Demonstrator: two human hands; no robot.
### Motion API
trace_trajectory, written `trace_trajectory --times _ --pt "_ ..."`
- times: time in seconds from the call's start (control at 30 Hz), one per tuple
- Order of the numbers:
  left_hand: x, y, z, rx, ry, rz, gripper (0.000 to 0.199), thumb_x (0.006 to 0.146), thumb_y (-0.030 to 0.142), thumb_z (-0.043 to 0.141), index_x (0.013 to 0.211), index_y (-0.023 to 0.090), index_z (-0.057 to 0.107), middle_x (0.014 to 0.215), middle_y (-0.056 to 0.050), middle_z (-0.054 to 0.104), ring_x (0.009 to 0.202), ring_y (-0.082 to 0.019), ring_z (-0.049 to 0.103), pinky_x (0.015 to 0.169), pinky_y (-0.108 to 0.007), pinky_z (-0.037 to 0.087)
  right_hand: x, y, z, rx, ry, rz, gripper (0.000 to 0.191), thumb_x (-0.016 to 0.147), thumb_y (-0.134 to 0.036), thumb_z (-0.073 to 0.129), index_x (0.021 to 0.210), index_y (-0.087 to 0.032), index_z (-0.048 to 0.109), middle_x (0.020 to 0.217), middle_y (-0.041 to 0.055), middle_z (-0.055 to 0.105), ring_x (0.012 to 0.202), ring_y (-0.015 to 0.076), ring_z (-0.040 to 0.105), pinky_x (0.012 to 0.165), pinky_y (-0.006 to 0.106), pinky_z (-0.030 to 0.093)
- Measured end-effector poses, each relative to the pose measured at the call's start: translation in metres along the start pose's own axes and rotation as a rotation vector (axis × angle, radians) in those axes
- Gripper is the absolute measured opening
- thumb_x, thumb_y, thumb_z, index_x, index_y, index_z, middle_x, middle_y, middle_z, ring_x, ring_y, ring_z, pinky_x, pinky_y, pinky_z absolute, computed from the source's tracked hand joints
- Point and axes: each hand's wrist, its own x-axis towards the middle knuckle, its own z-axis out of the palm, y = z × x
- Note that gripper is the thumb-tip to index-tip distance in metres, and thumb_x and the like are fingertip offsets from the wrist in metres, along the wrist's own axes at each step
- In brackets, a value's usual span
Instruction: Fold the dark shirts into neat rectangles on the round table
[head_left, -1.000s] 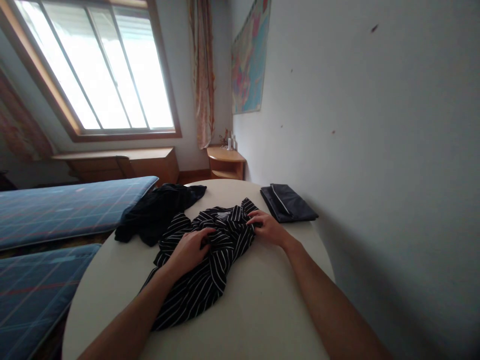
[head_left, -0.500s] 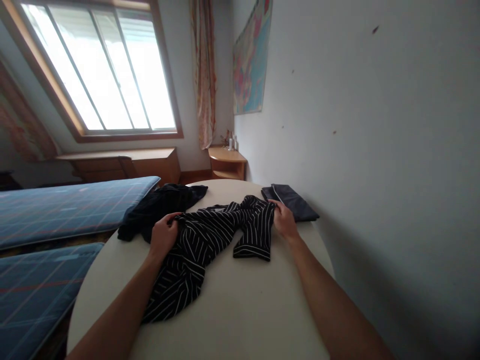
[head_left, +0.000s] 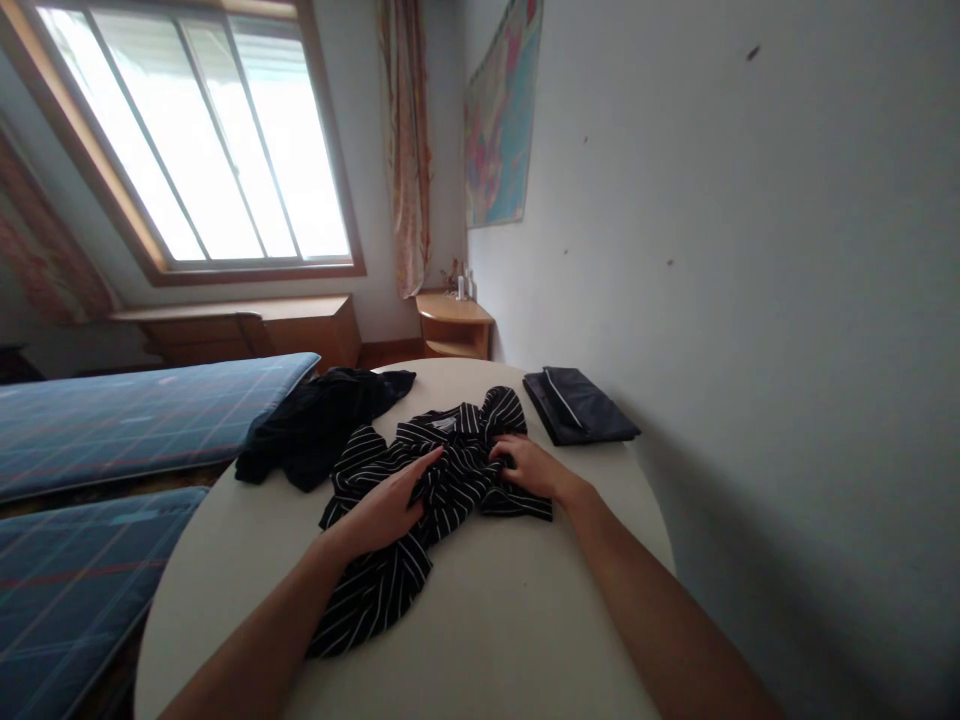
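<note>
A black shirt with thin white stripes (head_left: pixel 454 480) lies crumpled on a round cream table (head_left: pixel 525 620), its collar at the far side. My left hand (head_left: pixel 394 505) rests on the shirt's left part, fingers stretched out and thumb apart, pressing into the folds. On the right part, near the sleeve, my right hand (head_left: pixel 525 465) touches the cloth with bent fingers, its thumb apart from them. Neither hand shows a firm grip. Some of the shirt is hidden under my left hand and forearm.
Dark crumpled clothing (head_left: pixel 315 420) lies at the table's left edge. A folded dark garment (head_left: pixel 581 405) sits at the far right, beside the white wall (head_left: pixel 750 350). Blue plaid mattresses (head_left: pixel 150 410) flank the table on the left. A corner shelf (head_left: pixel 454 310) stands behind.
Both hands have let go of the shirt's outer parts and moved inward onto its middle. The shirt has dropped into a more bunched heap, with its collar now showing.
</note>
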Motion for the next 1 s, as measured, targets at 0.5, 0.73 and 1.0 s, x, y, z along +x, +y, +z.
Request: trace_trajectory --times 0.5,0.73,1.0 --pt "0.009 -0.039 -0.042 -0.1 0.758 -0.455 0.038 0.086 0.031 0.048 0.115 0.016 0.068 0.114 -0.008 0.071 0.102 -0.024 0.068 0.096 -0.039 0.052 -0.002 0.0 -0.026 0.103 0.424 0.059 0.037 0.083 -0.021 0.061 0.119 -0.019 0.06 0.113 0.0085 0.068 0.109 0.0224 0.063 0.101 0.039 0.045" --pt "0.003 -0.022 -0.018 0.251 0.446 -0.367 0.064 0.086 0.051 0.057 0.14 0.02 0.047 0.137 -0.013 0.055 0.116 -0.03 0.061 0.096 -0.043 0.049 -0.011 0.028 -0.004 0.091 0.14 0.061 0.084 0.06 -0.039 0.086 0.135 -0.021 0.053 0.138 0.0135 0.055 0.131 0.0318 0.048 0.112 0.05 0.035" --pt "0.002 -0.021 -0.011 0.211 0.089 -0.3 0.056 0.079 0.017 0.051 0.134 0.025 0.053 0.106 -0.002 0.072 0.097 -0.022 0.067 0.087 -0.031 0.048 -0.007 0.013 -0.02 -0.057 -0.006 0.116 0.022 0.073 -0.023 0.073 0.093 -0.016 0.071 0.104 0.011 0.071 0.097 0.0255 0.065 0.092 0.035 0.048"
